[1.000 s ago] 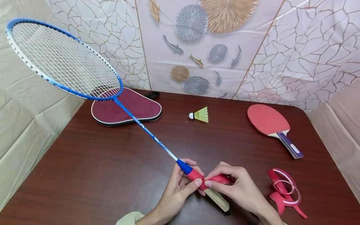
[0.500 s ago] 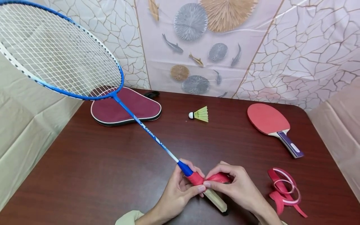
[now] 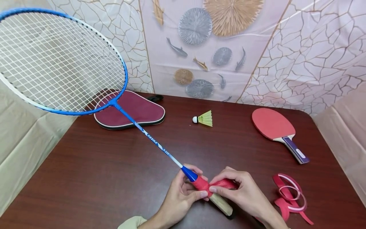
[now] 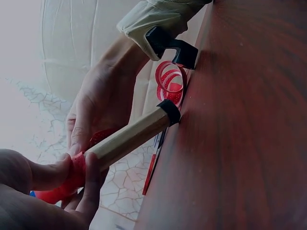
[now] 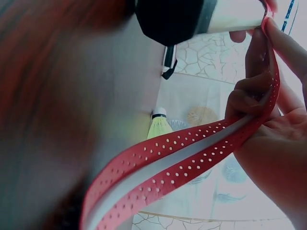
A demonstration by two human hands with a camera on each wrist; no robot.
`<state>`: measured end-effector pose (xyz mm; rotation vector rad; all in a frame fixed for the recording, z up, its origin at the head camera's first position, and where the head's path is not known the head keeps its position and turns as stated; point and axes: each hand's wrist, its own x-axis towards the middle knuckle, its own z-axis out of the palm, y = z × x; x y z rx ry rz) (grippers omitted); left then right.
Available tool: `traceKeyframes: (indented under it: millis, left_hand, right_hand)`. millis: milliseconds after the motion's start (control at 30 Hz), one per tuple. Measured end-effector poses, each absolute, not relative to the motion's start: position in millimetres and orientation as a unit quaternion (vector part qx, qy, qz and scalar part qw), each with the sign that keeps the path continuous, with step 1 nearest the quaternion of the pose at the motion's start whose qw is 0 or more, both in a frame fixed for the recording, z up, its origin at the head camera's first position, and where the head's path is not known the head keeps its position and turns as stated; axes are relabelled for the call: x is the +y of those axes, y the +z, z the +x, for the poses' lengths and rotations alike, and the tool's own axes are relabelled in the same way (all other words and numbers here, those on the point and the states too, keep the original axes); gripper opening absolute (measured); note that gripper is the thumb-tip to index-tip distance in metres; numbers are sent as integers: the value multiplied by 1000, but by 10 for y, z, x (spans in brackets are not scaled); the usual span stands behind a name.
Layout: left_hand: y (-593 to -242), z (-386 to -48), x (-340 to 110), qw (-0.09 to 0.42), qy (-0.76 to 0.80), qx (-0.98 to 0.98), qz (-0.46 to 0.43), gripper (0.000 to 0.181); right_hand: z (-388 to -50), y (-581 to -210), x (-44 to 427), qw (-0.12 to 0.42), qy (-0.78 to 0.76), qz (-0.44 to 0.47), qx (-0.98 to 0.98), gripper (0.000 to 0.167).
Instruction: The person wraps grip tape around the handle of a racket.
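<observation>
A blue badminton racket [image 3: 137, 125] slants up to the left, its upper handle wrapped in red tape [image 3: 201, 185] and its lower handle bare wood [image 3: 221, 204] with a black end. My left hand [image 3: 181, 197] grips the wrapped part, thumb on the tape's lower edge. My right hand [image 3: 244, 190] pinches the red tape beside that thumb. In the right wrist view a perforated red strip [image 5: 192, 153] with a pale centre line trails from the right hand [image 5: 273, 110]. The left wrist view shows the bare wooden handle [image 4: 129, 136] with its black cap near the tabletop.
On the brown table [image 3: 114, 178] lie a maroon paddle case [image 3: 140, 109] at back left, a yellow shuttlecock [image 3: 204, 119] at back centre, a red table tennis bat [image 3: 273, 124] at the right, and curled red-and-white strips [image 3: 290, 194] near the front right. A patterned cloth [image 3: 206, 63] hangs behind.
The racket's head has swung toward the left and turned its strings more to the camera. Both hands keep their holds on the handle and tape.
</observation>
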<state>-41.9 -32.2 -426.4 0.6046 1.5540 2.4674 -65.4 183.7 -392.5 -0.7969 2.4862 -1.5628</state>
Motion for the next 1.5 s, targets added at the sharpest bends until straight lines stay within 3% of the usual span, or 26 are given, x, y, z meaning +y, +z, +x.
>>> traceKeyframes:
  millis: [300,467,733,1500]
  left_hand:
    - [-4266,-422,-307,81,808,543,214,51]
    - [-4257,-412,-310,107,827,523,176,50]
    - [-4238,-424,-337,107,814,552,147,51]
    - [-4280,-435,-341,89,816,534,203,46]
  right_hand:
    - [-651,-3939,1826,47,-507,-251,823,16]
    - [-654,-3938,1811,38,-501,-264,823,13]
    - [-672,-3946,1839,12,-503,-297,812,16]
    - [-659,-3960,1831,33,-510,-297,807,17]
